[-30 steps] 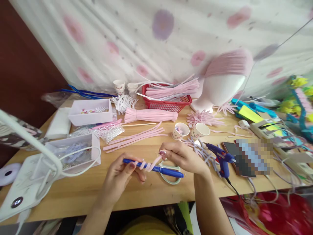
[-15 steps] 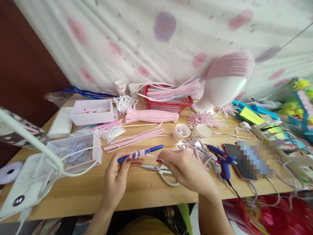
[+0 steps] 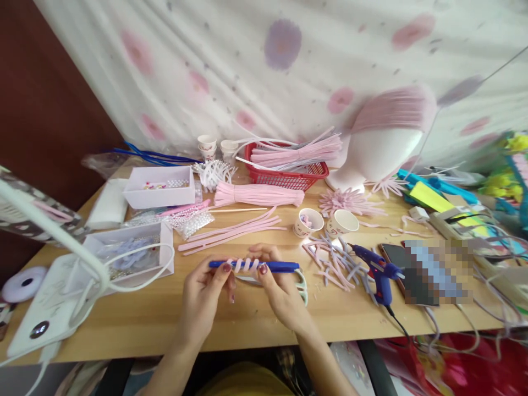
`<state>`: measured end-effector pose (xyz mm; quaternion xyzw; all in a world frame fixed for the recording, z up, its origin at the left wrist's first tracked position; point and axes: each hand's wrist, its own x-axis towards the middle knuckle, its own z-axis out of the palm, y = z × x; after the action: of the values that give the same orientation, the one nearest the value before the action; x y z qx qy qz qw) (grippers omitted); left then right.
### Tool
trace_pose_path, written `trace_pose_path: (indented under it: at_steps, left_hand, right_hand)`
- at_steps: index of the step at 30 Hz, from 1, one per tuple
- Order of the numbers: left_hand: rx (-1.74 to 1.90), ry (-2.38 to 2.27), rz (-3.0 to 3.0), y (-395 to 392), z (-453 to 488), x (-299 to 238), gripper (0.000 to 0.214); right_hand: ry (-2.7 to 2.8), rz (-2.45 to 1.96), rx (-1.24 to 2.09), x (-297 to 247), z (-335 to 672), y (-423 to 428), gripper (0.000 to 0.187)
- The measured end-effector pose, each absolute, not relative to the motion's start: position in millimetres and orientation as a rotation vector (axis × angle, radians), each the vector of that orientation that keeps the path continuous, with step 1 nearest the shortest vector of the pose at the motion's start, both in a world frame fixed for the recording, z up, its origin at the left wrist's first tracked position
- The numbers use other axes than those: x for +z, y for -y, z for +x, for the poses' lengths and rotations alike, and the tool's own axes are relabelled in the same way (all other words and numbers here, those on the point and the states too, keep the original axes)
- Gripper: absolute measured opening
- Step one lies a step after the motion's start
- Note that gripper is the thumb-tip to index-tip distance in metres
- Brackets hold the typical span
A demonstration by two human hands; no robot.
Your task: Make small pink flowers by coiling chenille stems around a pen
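A blue pen (image 3: 284, 267) lies level between my two hands, above the near part of the table. A pale pink pipe cleaner (image 3: 246, 264) is coiled around its middle in several turns. My left hand (image 3: 203, 297) pinches the pen's left end, its thumb against the first turn of the coil. On the other side, my right hand (image 3: 284, 297) grips the pen with its thumb at the coil's right end. Scissors (image 3: 303, 287) lie on the table behind my right hand, mostly covered, with a pale green handle showing.
Cut pipe cleaner pieces (image 3: 334, 264) lie right of my hands, near two paper cups (image 3: 342, 222). A blue glue gun (image 3: 378, 269) and a phone (image 3: 406, 272) are farther right. Pink pipe cleaners (image 3: 231, 231) lie ahead. A white lamp arm (image 3: 53, 220) crosses the left side.
My right hand has moved left from the pipe cleaner's loose end onto the pen. The strand now makes more turns, spread along the pen, which has gone from tilted to level.
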<state>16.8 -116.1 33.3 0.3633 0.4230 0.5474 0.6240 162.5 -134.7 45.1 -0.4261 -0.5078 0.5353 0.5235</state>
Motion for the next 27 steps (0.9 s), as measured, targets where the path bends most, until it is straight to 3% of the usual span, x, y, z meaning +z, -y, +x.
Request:
trace_pose_path:
  at_steps: [15,27]
  left_hand:
    - [1.171,-0.966,0.82,123,35,28,0.029]
    - [1.106,-0.949,1.105,114,20,46,0.02]
  right_hand:
    - [0.834,-1.069,1.255,31,132,140,0.043]
    - [1.24,-1.122,1.31,40,141,143,0.056]
